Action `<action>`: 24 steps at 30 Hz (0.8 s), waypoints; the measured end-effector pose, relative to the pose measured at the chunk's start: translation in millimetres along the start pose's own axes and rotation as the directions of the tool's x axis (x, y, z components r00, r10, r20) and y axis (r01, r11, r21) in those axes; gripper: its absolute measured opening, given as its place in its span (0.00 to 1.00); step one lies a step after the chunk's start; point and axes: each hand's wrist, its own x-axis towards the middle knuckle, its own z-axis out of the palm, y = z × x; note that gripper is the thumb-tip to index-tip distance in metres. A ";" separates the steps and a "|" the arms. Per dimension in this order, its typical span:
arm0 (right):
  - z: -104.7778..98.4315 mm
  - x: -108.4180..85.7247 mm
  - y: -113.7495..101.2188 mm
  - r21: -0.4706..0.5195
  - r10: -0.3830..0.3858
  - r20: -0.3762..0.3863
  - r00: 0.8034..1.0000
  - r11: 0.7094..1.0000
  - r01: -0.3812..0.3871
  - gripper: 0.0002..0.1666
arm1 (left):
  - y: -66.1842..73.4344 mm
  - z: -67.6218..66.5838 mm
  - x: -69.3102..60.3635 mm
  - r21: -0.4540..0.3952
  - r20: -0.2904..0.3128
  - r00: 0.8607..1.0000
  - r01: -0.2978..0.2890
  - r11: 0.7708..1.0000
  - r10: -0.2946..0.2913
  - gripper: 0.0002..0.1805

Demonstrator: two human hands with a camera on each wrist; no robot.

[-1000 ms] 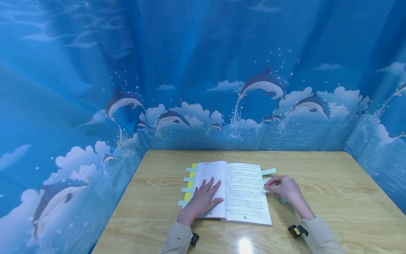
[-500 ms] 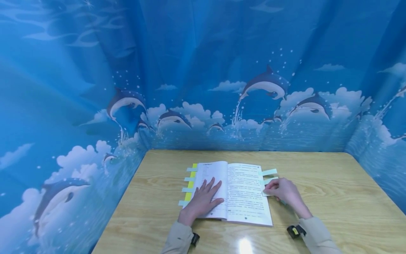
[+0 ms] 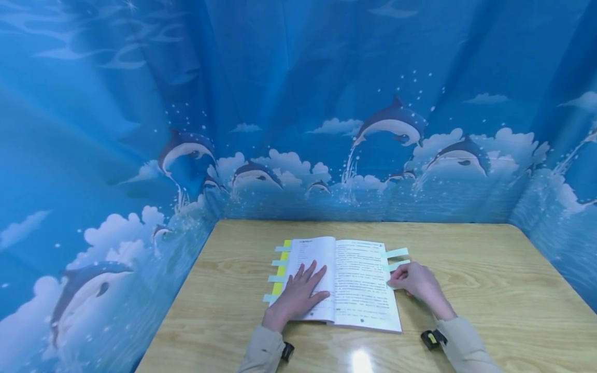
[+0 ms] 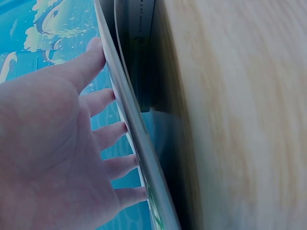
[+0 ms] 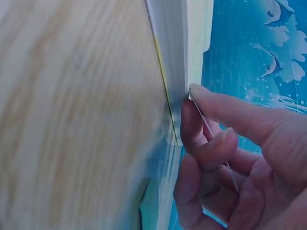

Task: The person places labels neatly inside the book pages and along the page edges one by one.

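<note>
An open book (image 3: pixel 361 290) with printed pages lies on the wooden table. My left hand (image 3: pixel 300 295) rests on the left page with fingers spread; the left wrist view shows the same palm (image 4: pixel 53 143) beside the book's edge. At the right page's outer edge, my right hand (image 3: pixel 417 282) pinches a thin pale sticky tab (image 5: pixel 204 116) between thumb and fingers, seen edge-on in the right wrist view. Two pale green tabs, an upper tab (image 3: pixel 397 253) and a lower tab (image 3: pixel 398 265), stick out from the page just above that hand.
Several pale tabs (image 3: pixel 276 278) project from the book's left side, over a yellow strip (image 3: pixel 278 269). A green piece (image 5: pixel 149 206) appears below the right hand in its wrist view. Behind the table (image 3: pixel 503 269) hangs a blue dolphin curtain (image 3: pixel 298 129).
My right hand has shifted slightly nearer along the page edge, still pinching the tab. A green end below that hand has gone out of sight. The left hand stays on the page.
</note>
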 end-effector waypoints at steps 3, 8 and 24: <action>-0.2 -0.5 -0.9 -0.003 -0.011 0.012 1.000 1.000 0.011 0.07 | -1.1 0.4 0.9 0.004 0.000 1.000 0.001 1.000 -0.001 0.38; -0.4 -1.0 -1.2 -0.028 -0.050 0.027 0.998 0.998 0.051 0.09 | -2.1 0.5 2.5 0.007 0.008 1.000 0.010 1.000 -0.010 0.38; 0.5 -0.4 2.4 -0.100 -0.055 0.059 0.997 0.993 0.060 0.20 | 0.3 -0.6 0.3 0.001 0.011 1.000 0.007 1.000 -0.007 0.38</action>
